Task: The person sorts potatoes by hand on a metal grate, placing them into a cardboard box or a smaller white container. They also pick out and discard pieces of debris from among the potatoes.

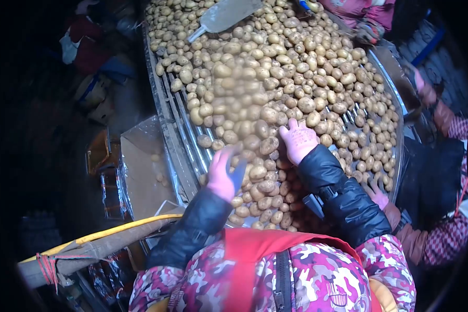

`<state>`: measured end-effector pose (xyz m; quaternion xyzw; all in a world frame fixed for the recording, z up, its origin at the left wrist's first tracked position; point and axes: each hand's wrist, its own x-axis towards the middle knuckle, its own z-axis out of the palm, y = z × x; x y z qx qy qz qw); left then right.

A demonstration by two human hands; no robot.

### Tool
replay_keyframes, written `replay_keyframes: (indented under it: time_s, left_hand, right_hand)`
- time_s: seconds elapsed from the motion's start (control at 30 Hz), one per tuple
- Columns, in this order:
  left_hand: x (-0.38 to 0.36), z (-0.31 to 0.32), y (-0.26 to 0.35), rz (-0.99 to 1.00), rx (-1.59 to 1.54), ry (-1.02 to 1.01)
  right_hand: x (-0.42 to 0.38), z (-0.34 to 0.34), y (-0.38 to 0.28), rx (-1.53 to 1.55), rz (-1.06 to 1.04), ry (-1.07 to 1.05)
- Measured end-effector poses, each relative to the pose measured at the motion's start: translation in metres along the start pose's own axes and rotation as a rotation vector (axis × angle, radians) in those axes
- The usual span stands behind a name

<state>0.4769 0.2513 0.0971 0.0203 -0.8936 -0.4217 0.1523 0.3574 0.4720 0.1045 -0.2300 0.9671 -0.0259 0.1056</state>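
Note:
A thick layer of potatoes (291,67) covers the metal-bar sorting table (178,112) in front of me. My left hand (223,174), in a pink glove with a dark palm, is at the near left edge of the heap. Its thumb and fingers are apart, somewhat blurred, beside the potatoes. Further right, my right hand (300,141), gloved in pink, lies palm down with its fingers spread against potatoes; its palm is hidden. Neither hand visibly grips a potato. A pale scoop (231,18) rests on the potatoes at the far side.
At the right, a co-worker's gloved hand (377,195) reaches to the table's edge. Another person in pink clothing (361,15) is at the far side. A cardboard box (145,166) stands left of the table, near a pole with a yellow strip (125,227).

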Motion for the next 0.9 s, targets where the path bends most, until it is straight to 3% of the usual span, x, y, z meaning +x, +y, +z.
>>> replay_keyframes:
  time_s: [0.1, 0.2, 0.27, 0.33, 0.4, 0.47, 0.57, 0.6, 0.63, 0.67, 0.73, 0.8, 0.9]
  left_hand:
    - [0.066, 0.027, -0.012, -0.068, 0.010, 0.182]
    - [0.136, 0.019, -0.064, -0.110, 0.098, 0.321]
    - [0.178, -0.005, -0.124, -0.112, 0.424, 0.214]
    - [0.208, -0.024, -0.143, -0.029, 0.646, 0.048]
    - [0.234, -0.032, -0.170, 0.174, 0.782, -0.089]
    - [0.253, -0.027, -0.199, 0.224, 0.794, -0.284]
    - [0.259, -0.025, -0.142, -0.074, 0.695, -0.395]
    - [0.258, -0.027, -0.135, -0.078, 0.729, -0.419]
    - [0.257, -0.026, -0.148, -0.078, 0.717, -0.409]
    - [0.255, -0.024, -0.160, -0.078, 0.702, -0.403]
    - [0.250, -0.018, -0.167, -0.170, 0.858, -0.429]
    - [0.253, -0.009, -0.149, -0.396, 0.937, -0.440]
    - [0.262, -0.015, -0.169, -0.518, 0.966, -0.591]
  right_hand:
    - [0.003, -0.001, 0.008, 0.066, 0.034, -0.016]
    - [0.000, 0.009, 0.026, 0.205, 0.048, 0.149]
    - [-0.001, 0.013, 0.038, 0.290, 0.122, 0.143]
    - [-0.006, 0.016, 0.048, 0.440, 0.212, 0.175]
    - [-0.013, 0.033, 0.059, 0.516, 0.210, 0.257]
    - [-0.015, 0.043, 0.070, 0.599, 0.176, 0.357]
    - [-0.021, 0.050, 0.076, 0.762, 0.196, 0.484]
    - [-0.022, 0.053, 0.079, 0.811, 0.190, 0.541]
    - [-0.016, 0.065, 0.084, 1.057, 0.233, 0.558]
    - [-0.022, 0.034, 0.087, 1.302, 0.360, 0.379]
    - [-0.022, 0.055, 0.101, 1.793, 0.337, 0.311]
    - [-0.027, 0.048, 0.105, 1.870, 0.365, 0.266]
    - [-0.037, 0.047, 0.111, 1.978, 0.282, 0.252]
